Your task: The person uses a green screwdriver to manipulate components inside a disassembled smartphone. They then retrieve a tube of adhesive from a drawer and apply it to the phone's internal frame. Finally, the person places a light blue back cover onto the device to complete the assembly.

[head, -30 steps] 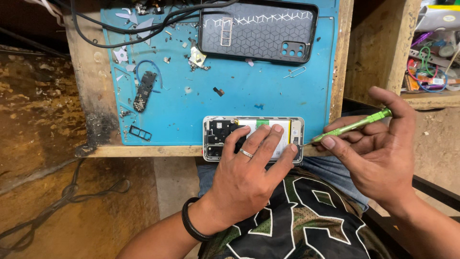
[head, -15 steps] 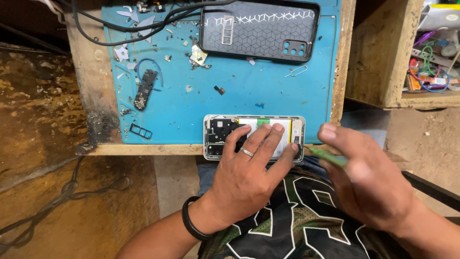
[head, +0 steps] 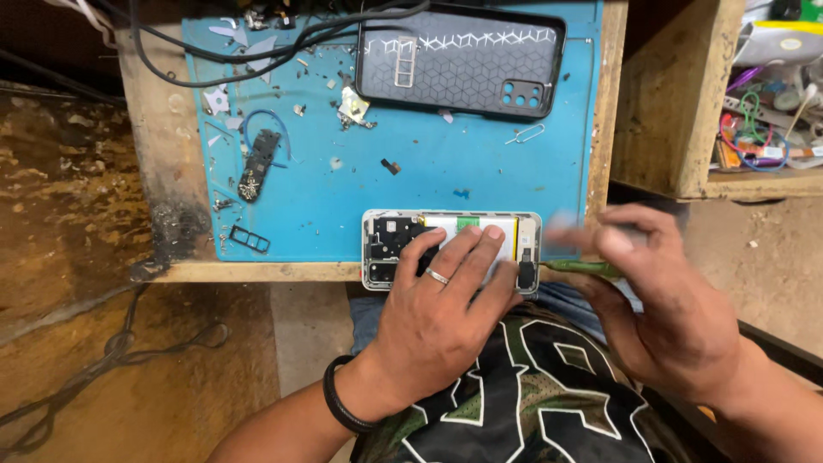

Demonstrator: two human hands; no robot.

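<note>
Head view, left hand (head: pixel 437 313) covering opened phone (head: pixel 452 249), phone case (head: pixel 460 60) beyond

Phone-repair workshop: blue repair mat (head: pixel 480 180), scattered parts (head: pixel 257 163)

A worn wooden workbench (head: pixel 163 171) carries a blue work mat (head: pixel 446 184), scattered with small parts and crossed by black cables (head: pixel 214 73) at its far edge. To the right stands a wooden shelf box (head: pixel 677 103) holding a jumble of coloured wires. Bare brown earth floor (head: pixel 60 283) lies left of the bench.
</note>
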